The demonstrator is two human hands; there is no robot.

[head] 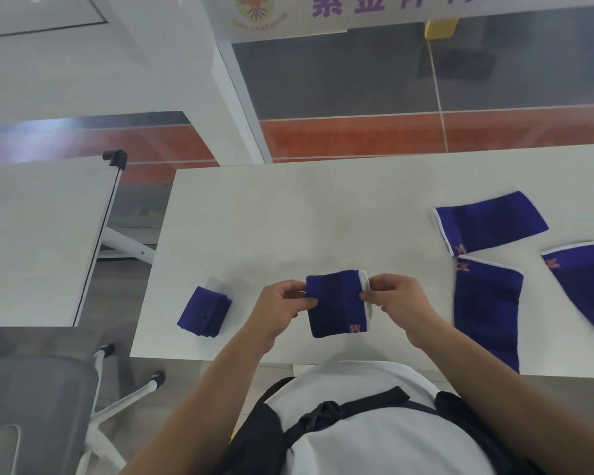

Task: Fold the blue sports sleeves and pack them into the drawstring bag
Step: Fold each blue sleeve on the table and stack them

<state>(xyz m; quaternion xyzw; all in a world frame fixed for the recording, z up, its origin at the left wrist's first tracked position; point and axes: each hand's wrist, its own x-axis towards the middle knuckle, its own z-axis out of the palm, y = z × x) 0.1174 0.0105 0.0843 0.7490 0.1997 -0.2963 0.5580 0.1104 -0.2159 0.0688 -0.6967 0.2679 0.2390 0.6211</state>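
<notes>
Both forearms reach forward from the near edge of the white desk (pixel 288 207), bare to the elbow. The left hand (pixel 282 308) pinches the left edge of a folded blue sleeve (pixel 336 303), its grip clamped on the cloth with thumb on top. The right hand (pixel 396 303) pinches the sleeve's white-trimmed right edge, grip likewise closed on it. The sleeve sits between the two hands, near the desk's front edge; whether it rests on the surface cannot be told. It carries a small orange logo at its lower right corner, too small to read. A finished folded sleeve (pixel 204 311) lies to the left, apart from the hands. Three flat sleeves (pixel 491 222) (pixel 486 310) (pixel 587 279) lie to the right, each with the same orange mark. Purple characters on a banner (pixel 374 5) beyond are cut off.
</notes>
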